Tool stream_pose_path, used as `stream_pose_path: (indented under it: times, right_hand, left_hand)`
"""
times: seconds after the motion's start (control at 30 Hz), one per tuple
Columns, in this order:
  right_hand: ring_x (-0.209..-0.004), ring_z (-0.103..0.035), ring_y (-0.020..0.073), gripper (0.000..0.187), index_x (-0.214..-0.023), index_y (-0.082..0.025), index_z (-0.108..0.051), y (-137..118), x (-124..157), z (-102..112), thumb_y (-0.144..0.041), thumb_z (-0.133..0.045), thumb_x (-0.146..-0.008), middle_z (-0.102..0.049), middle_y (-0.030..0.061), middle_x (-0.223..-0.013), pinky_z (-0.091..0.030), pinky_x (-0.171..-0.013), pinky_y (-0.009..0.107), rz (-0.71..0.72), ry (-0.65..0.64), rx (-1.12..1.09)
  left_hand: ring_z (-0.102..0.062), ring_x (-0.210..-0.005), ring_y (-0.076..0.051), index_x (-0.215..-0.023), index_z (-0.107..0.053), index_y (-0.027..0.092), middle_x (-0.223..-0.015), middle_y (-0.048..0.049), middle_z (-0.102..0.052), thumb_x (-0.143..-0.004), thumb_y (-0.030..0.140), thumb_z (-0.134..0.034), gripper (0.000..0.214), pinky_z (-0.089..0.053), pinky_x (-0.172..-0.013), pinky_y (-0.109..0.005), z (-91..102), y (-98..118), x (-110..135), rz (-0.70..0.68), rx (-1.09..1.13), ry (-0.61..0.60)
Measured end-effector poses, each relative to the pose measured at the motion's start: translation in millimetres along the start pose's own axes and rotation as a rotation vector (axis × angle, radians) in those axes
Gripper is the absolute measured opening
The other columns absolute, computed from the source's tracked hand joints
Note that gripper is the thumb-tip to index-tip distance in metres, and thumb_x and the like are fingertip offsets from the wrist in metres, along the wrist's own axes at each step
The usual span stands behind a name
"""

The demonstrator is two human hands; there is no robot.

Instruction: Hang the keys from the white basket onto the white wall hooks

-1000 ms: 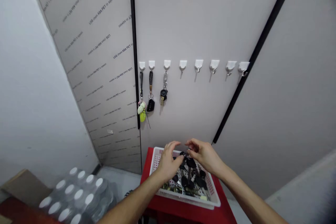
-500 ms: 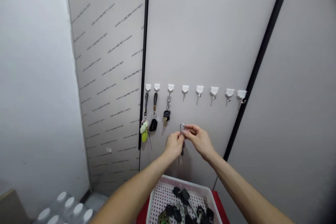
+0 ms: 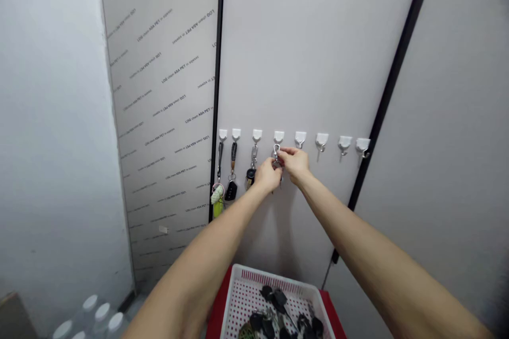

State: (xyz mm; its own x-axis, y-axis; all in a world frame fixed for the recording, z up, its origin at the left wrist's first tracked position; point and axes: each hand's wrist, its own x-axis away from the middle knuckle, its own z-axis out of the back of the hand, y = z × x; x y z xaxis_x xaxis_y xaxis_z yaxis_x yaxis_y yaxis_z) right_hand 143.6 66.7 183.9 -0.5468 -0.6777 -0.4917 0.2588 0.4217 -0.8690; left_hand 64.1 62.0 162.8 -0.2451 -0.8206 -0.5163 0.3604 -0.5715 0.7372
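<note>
Both of my hands are raised to a row of white wall hooks. My left hand [image 3: 267, 176] and my right hand [image 3: 295, 163] pinch a set of keys with a metal ring [image 3: 277, 149], and the ring sits right at the fourth hook [image 3: 279, 137]. The keys themselves are mostly hidden behind my fingers. Three hooks to the left carry key sets: one with a yellow-green fob [image 3: 217, 198], one with a black car fob [image 3: 231, 189] and one with a black round key [image 3: 250, 174]. Below, a white perforated basket [image 3: 242, 296] holds several black keys [image 3: 278, 312].
Several empty white hooks [image 3: 321, 140] continue to the right, ending by a black vertical strip [image 3: 392, 87]. The basket rests on a red surface [image 3: 214, 318]. White bottle caps [image 3: 95, 315] show at the bottom left, beside a film-covered panel [image 3: 167, 100].
My hands lifted a key set out of the basket and rose to the fourth hook. The view tilted up, so the basket dropped to the bottom edge.
</note>
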Motion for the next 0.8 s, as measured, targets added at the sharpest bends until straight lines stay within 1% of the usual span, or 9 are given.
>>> stream_pose_path:
  times: [0.1, 0.23, 0.37, 0.4, 0.47, 0.57, 0.6, 0.7, 0.8]
  right_hand:
    - [-0.044, -0.048, 0.0069, 0.016, -0.066, -0.012, -0.054, 7.2, -0.2, -1.4, -0.017, -0.052, -0.051, -0.053, -0.0008, -0.051, -0.042, -0.048, 0.021, -0.003, 0.021, 0.024]
    - [-0.047, -0.049, 0.0080, 0.019, -0.069, -0.011, -0.054, 11.2, 0.0, -0.3, -0.019, -0.052, -0.051, -0.054, 0.0004, -0.055, -0.042, -0.051, 0.023, 0.012, 0.040, 0.108]
    - [-0.061, -0.051, 0.0097, 0.024, -0.074, -0.012, -0.054, 23.8, 12.9, 13.2, -0.023, -0.051, -0.053, -0.057, 0.0027, -0.068, -0.041, -0.062, 0.026, 0.170, 0.065, 0.203]
    - [-0.063, -0.051, 0.0100, 0.025, -0.075, -0.012, -0.054, 31.2, 22.0, 19.6, -0.024, -0.050, -0.054, -0.057, 0.0032, -0.070, -0.040, -0.064, 0.026, 0.202, 0.050, 0.228]
    - [-0.064, -0.051, 0.0104, 0.024, -0.075, -0.012, -0.054, 52.1, 49.7, 35.5, -0.025, -0.048, -0.056, -0.058, 0.0037, -0.071, -0.039, -0.064, 0.027, 0.182, -0.052, 0.271]
    - [-0.062, -0.052, 0.0115, 0.021, -0.070, -0.012, -0.055, 96.4, 107.5, 63.8, -0.026, -0.046, -0.057, -0.059, 0.0043, -0.068, -0.040, -0.063, 0.027, 0.019, -0.305, 0.352]
    - [-0.062, -0.053, 0.0120, 0.020, -0.068, -0.012, -0.055, 112.5, 127.3, 73.1, -0.026, -0.045, -0.058, -0.059, 0.0044, -0.068, -0.040, -0.063, 0.026, -0.037, -0.357, 0.396]
    - [-0.061, -0.053, 0.0133, 0.018, -0.067, -0.015, -0.056, 153.5, 174.8, 95.7, -0.026, -0.043, -0.059, -0.060, 0.0038, -0.066, -0.039, -0.060, 0.025, -0.166, -0.460, 0.553]
    - [-0.062, -0.054, 0.0145, 0.022, -0.073, -0.014, -0.055, 172.5, 198.6, 105.7, -0.026, -0.042, -0.061, -0.060, 0.0050, -0.067, -0.039, -0.059, 0.025, -0.200, -0.514, 0.656]
  left_hand:
    - [-0.051, -0.076, -0.015, -0.088, -0.050, 0.015, -0.083, -0.0064, -0.058, -0.064, 0.018, -0.044, 0.026, -0.037, -0.068, -0.025, -0.2, -6.2, 1.7, 0.014, -0.040, -0.033]
    - [-0.050, -0.080, -0.015, -0.093, -0.048, 0.014, -0.087, -0.0077, -0.056, -0.062, 0.018, -0.046, 0.031, -0.036, -0.072, -0.025, -1.9, -16.9, 5.0, 0.037, -0.047, -0.011]
    - [-0.049, -0.082, -0.012, -0.097, -0.045, 0.013, -0.094, -0.0074, -0.053, -0.061, 0.015, -0.048, 0.036, -0.035, -0.075, -0.023, -5.2, -34.5, 25.7, 0.011, 0.054, 0.031]
    - [-0.049, -0.082, -0.012, -0.096, -0.046, 0.012, -0.094, -0.0072, -0.053, -0.062, 0.014, -0.047, 0.034, -0.036, -0.075, -0.023, -6.8, -41.7, 35.6, -0.002, 0.094, 0.033]
    - [-0.049, -0.079, -0.011, -0.092, -0.048, 0.011, -0.091, -0.0071, -0.054, -0.062, 0.012, -0.046, 0.030, -0.037, -0.074, -0.023, -11.8, -60.7, 61.4, 0.008, 0.156, 0.002]
    - [-0.050, -0.075, -0.011, -0.086, -0.050, 0.009, -0.083, -0.0074, -0.056, -0.062, 0.009, -0.044, 0.025, -0.038, -0.072, -0.023, -26.1, -97.3, 109.1, 0.126, 0.172, -0.109]
    - [-0.050, -0.075, -0.011, -0.085, -0.050, 0.009, -0.083, -0.0077, -0.056, -0.062, 0.008, -0.043, 0.024, -0.038, -0.072, -0.023, -32.4, -109.5, 124.9, 0.176, 0.173, -0.134]
    - [-0.051, -0.072, -0.010, -0.083, -0.051, 0.010, -0.080, -0.0070, -0.056, -0.062, 0.008, -0.042, 0.023, -0.039, -0.069, -0.022, -51.7, -136.9, 164.8, 0.317, 0.155, -0.228]
    - [-0.051, -0.072, -0.010, -0.082, -0.051, 0.012, -0.079, -0.0047, -0.057, -0.062, 0.009, -0.043, 0.022, -0.039, -0.069, -0.022, -65.5, -147.3, 189.0, 0.335, 0.106, -0.323]
